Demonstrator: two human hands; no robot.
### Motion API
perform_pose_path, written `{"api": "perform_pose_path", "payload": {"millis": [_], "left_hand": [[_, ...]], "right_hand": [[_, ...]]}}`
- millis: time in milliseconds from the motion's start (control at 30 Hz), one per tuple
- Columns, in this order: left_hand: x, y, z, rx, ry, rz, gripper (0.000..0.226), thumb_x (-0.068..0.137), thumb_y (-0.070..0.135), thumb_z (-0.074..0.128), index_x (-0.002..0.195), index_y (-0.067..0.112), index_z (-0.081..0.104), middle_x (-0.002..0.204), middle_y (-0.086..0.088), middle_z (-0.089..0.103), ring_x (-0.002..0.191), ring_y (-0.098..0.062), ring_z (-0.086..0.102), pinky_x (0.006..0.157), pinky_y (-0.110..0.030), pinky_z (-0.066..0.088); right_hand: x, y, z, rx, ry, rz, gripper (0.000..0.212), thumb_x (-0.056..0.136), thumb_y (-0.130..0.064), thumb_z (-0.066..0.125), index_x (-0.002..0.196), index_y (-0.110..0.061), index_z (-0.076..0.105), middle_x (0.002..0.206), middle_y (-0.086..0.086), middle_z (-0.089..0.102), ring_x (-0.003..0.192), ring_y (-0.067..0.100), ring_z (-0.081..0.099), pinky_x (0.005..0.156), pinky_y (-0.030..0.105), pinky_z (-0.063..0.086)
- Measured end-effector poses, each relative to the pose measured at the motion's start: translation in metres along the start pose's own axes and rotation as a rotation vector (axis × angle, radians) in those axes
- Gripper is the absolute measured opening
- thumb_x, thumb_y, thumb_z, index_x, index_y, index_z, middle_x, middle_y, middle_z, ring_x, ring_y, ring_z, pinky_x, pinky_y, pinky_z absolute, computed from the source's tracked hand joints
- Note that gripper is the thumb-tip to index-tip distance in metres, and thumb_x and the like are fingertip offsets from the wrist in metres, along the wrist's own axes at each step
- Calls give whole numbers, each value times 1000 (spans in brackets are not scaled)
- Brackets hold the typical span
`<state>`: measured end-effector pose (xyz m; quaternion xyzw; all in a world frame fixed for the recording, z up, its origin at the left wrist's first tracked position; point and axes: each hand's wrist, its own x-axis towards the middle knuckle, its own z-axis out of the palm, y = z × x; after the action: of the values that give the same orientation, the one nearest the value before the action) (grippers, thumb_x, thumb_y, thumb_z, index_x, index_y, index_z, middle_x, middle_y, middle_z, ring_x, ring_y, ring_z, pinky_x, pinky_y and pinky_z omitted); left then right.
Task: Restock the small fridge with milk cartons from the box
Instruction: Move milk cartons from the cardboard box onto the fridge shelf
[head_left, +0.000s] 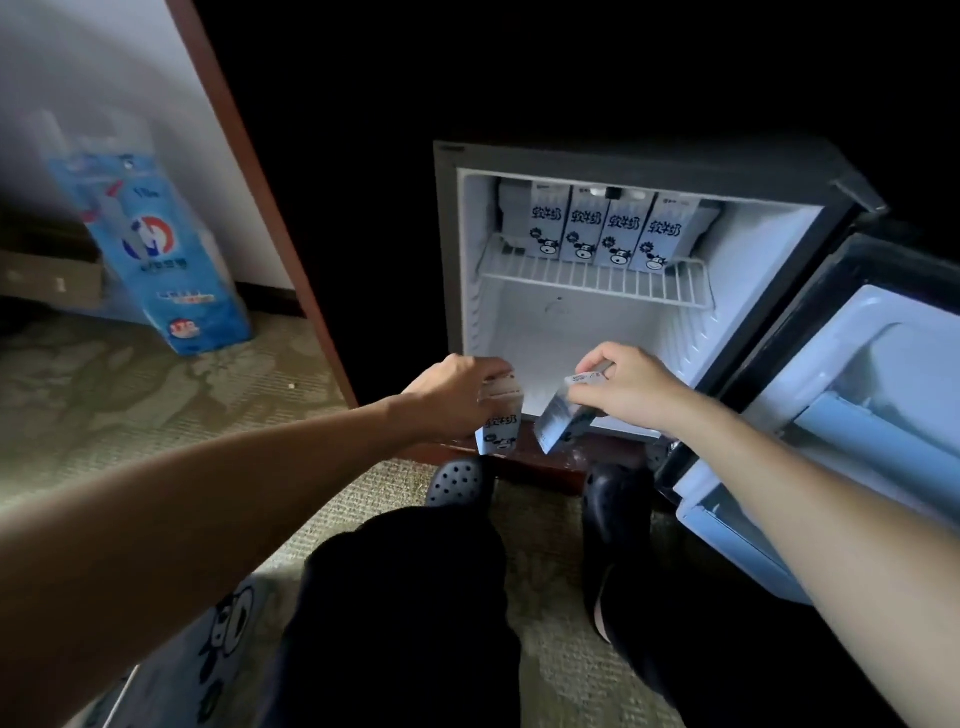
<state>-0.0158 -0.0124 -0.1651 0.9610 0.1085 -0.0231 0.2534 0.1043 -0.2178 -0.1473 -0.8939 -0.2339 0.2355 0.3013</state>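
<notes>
The small fridge (571, 322) stands open, its door (852, 415) swung out to the right. Several blue-and-white milk cartons (602, 228) stand in a row on the wire shelf (592, 283). My left hand (452, 395) grips the top of an upright carton (498, 428) at the fridge's lower front edge. My right hand (628, 384) holds a second carton (563, 421), tilted, just right of the first. The milk box (208, 654) with a cow print shows at the bottom left, partly behind my left arm.
A blue plastic pack of bottles (166, 249) leans against the wall at left. A wooden cabinet edge (270, 208) runs beside the fridge. My legs and dark shoes (462, 483) are on the patterned carpet (156, 389) in front of the fridge.
</notes>
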Motion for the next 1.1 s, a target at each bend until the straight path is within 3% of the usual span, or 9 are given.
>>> {"api": "perform_pose_path", "payload": {"millis": [100,200,300,400,567,800,1000,1100], "left_hand": [[31,2,18,12,7,-20,50,87,48,70,134,36,56,120,1,67,93,-20,64,71,-24,50],[64,-3,34,13,9,-18,49,87,42,70,134,34,56,122,-1,67,101,-24,65,82,-31,55],[94,-10,50,26,-12,1,43,87,41,70,128,37,57,113,0,69,97,-25,66,81,-35,55],[120,-17,66,29,-18,24,44,87,41,70,128,39,56,111,2,69,93,-23,65,76,-30,52],[160,-24,88,40,-1,52,47,92,39,65,136,36,51,123,0,63,103,-27,62,82,-31,49],[206,-34,107,88,110,52,50,97,19,56,143,30,43,127,-5,52,105,-32,61,83,-38,51],[229,-51,126,30,225,-32,53,91,4,57,138,26,47,128,-5,49,110,-29,57,74,-30,41],[239,-61,127,0,267,-11,58,84,-7,53,133,24,51,125,-4,50,110,-25,56,81,-33,50]], "right_hand": [[22,17,2,43,33,56,30,72,-41,73,98,-34,61,108,-6,60,95,13,60,78,34,53],[42,31,4,51,71,73,31,74,-35,74,101,-32,60,108,-5,59,92,11,59,73,30,51],[63,43,9,34,124,74,33,77,-30,74,107,-26,60,105,-5,60,83,7,60,59,23,44],[85,53,15,5,206,70,35,75,-32,74,106,-26,62,104,-5,61,81,7,60,55,21,40],[125,68,32,-5,324,52,38,74,-35,75,108,-26,63,110,-1,55,95,17,59,74,27,48],[170,80,54,-9,495,25,38,78,-30,73,113,-19,62,104,-2,43,105,26,54,82,32,50],[204,74,72,92,634,1,39,79,-30,73,115,-18,64,111,3,50,102,30,58,83,35,52],[220,71,86,165,645,-16,39,80,-31,74,116,-18,65,114,7,50,102,32,59,88,40,53]]}}
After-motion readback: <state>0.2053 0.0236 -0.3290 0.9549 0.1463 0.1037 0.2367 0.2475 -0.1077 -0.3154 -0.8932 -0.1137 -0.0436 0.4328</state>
